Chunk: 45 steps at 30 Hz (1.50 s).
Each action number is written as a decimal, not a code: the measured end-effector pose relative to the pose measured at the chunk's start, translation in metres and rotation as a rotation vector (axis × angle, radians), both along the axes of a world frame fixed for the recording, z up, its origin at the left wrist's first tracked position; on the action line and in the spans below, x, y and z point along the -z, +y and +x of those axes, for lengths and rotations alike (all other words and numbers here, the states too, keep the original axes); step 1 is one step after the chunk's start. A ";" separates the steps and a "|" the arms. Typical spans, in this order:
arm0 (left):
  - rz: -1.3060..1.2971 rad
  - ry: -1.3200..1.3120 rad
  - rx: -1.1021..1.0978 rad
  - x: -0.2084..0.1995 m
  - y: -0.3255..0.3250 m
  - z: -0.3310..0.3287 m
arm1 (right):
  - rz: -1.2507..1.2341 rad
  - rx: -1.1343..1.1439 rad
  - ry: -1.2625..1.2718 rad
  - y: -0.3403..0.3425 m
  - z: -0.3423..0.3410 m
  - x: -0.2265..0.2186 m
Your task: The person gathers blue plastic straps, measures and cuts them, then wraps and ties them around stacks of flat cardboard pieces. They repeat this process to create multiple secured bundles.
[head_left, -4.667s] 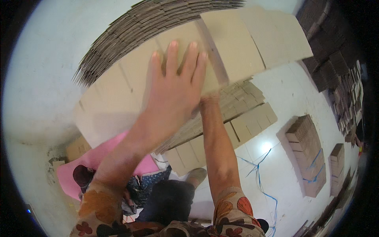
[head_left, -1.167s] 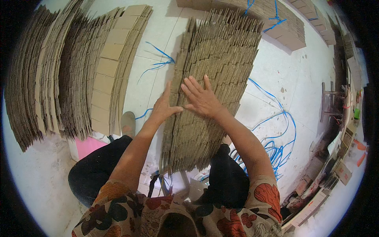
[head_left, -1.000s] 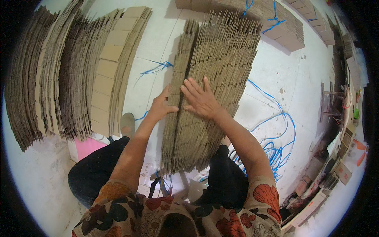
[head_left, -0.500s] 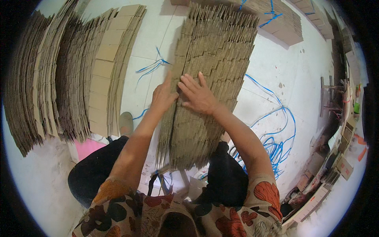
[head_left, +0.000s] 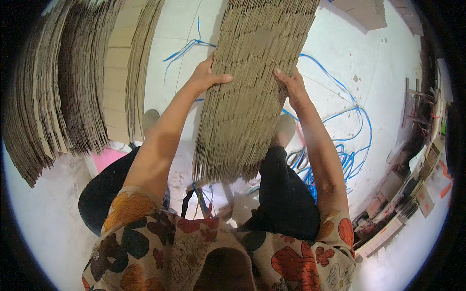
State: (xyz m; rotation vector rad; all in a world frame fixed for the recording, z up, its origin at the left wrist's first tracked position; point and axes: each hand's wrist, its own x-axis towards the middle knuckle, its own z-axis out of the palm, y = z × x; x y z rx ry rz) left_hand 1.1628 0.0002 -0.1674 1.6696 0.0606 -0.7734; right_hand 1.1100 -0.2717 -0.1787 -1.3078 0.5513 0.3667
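A long bundle of flat brown cardboard sheets (head_left: 252, 97), their edges facing up, stretches away from between my knees. My left hand (head_left: 208, 76) grips its left side, with the thumb over the top edges and the fingers down the side, mostly hidden. On the right side my right hand (head_left: 292, 87) clasps it the same way, thumb on top. Blue strapping (head_left: 196, 42) lies on the floor left of the bundle, and its end reaches the bundle's side.
Rows of stacked cardboard (head_left: 80, 77) stand on the left. Tangled blue strap (head_left: 342, 162) and scissors (head_left: 297, 159) lie by my right knee. More cardboard (head_left: 359, 12) is at the far right. A wooden stool (head_left: 412, 109) and clutter line the right wall.
My hands have gone from lying near the bundle's left edge to holding its two sides, the right hand moving across to the right. The view has shifted, and the bundle sits higher in it.
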 end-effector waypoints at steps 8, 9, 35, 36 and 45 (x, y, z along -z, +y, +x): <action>-0.016 0.120 -0.042 -0.007 0.005 0.001 | 0.231 -0.021 0.029 0.002 -0.002 -0.004; -0.027 0.084 -0.036 -0.011 0.008 0.001 | 0.265 -0.011 0.036 0.006 -0.004 -0.016; -0.390 -1.021 -0.068 -0.328 -0.047 0.133 | -0.260 0.213 -1.250 0.005 0.123 -0.356; -0.343 -1.114 -0.169 -0.341 -0.055 0.124 | -0.181 0.171 -1.332 0.005 0.133 -0.355; -0.332 -0.910 -0.026 -0.232 -0.030 0.157 | -0.600 0.032 -0.964 -0.050 0.138 -0.208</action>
